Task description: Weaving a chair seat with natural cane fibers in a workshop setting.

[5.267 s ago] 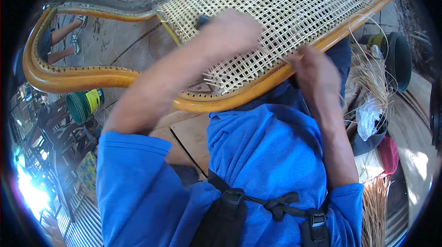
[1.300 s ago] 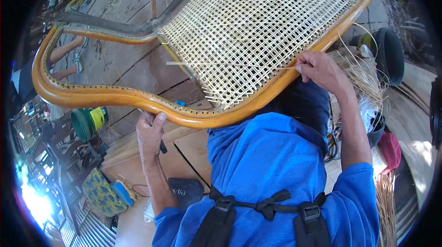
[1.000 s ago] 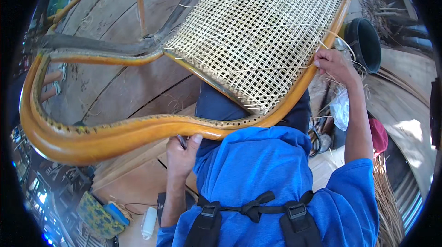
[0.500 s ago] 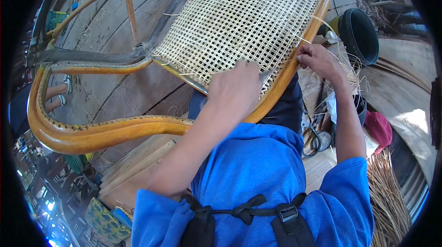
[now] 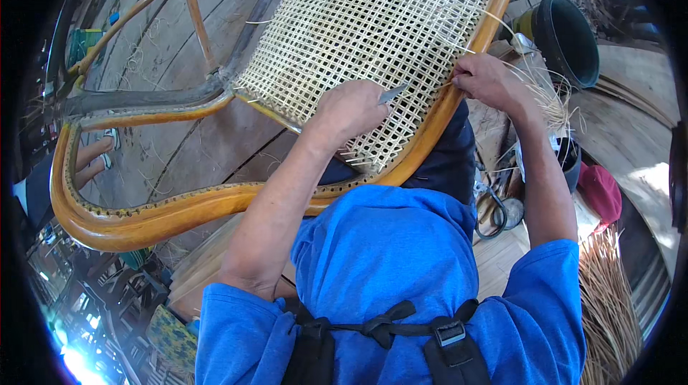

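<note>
A woven cane panel (image 5: 373,26) fills part of a curved, varnished wooden frame (image 5: 165,220) across my lap. My left hand (image 5: 347,111) is closed round a small knife (image 5: 393,93), its blade pointing right, just over the weave near the panel's lower part. At the panel's right edge, my right hand (image 5: 489,84) pinches the end of a thin cane strand against the wooden rim. The strand is mostly hidden by the fingers. Another loose strand (image 5: 459,46) sticks out of the weave just above that hand.
A dark green bucket (image 5: 570,44) lies tilted at the right, near loose cane ends (image 5: 555,109). Scissors with black handles (image 5: 493,219), a red cloth item (image 5: 599,190) and a bundle of cane strands (image 5: 609,306) lie below. Another person's legs (image 5: 89,159) show at the far left.
My left hand has drawn back slightly left and its blur has gone, so the knife blade shows plainly. My right hand has shifted a little up and left along the rim.
</note>
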`<state>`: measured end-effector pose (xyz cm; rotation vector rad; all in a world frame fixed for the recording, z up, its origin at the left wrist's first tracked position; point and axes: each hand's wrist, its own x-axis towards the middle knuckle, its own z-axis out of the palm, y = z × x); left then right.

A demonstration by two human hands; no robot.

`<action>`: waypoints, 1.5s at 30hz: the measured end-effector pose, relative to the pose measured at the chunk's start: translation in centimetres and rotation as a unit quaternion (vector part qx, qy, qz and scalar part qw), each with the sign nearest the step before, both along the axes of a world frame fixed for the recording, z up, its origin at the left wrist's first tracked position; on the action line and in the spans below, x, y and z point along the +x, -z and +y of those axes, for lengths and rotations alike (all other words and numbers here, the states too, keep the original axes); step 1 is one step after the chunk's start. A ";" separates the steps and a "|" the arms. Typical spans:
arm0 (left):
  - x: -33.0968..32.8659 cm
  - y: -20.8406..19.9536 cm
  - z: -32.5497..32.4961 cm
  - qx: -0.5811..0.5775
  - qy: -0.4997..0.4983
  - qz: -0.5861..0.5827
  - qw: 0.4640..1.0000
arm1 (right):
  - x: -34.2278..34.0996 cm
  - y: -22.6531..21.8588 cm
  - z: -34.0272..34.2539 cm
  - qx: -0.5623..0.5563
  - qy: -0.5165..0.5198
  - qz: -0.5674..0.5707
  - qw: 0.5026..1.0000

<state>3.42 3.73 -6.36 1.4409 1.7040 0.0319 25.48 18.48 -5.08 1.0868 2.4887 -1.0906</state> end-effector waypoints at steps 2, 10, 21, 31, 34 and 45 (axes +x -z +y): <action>-0.1 -0.3 0.2 0.004 0.032 0.006 0.999 | -0.2 -0.1 -0.4 0.049 -0.008 -0.021 0.999; -4.4 -8.7 -2.4 0.008 0.022 0.044 0.999 | -2.3 -4.6 -1.5 -0.013 0.175 0.189 0.966; -4.3 -9.3 0.4 0.072 0.000 -0.030 0.997 | -4.4 -4.9 -4.9 -0.089 0.035 0.139 0.986; -2.9 -2.7 2.7 -0.026 0.104 0.021 0.994 | -2.7 -2.2 -7.2 0.069 0.081 -0.022 0.994; -2.3 -1.9 2.7 0.022 0.140 0.071 0.987 | -3.0 -1.9 -7.9 0.097 0.077 -0.077 0.989; -0.1 -4.8 4.5 0.042 0.205 0.156 0.965 | -3.7 -1.8 -9.9 0.143 0.136 -0.107 0.974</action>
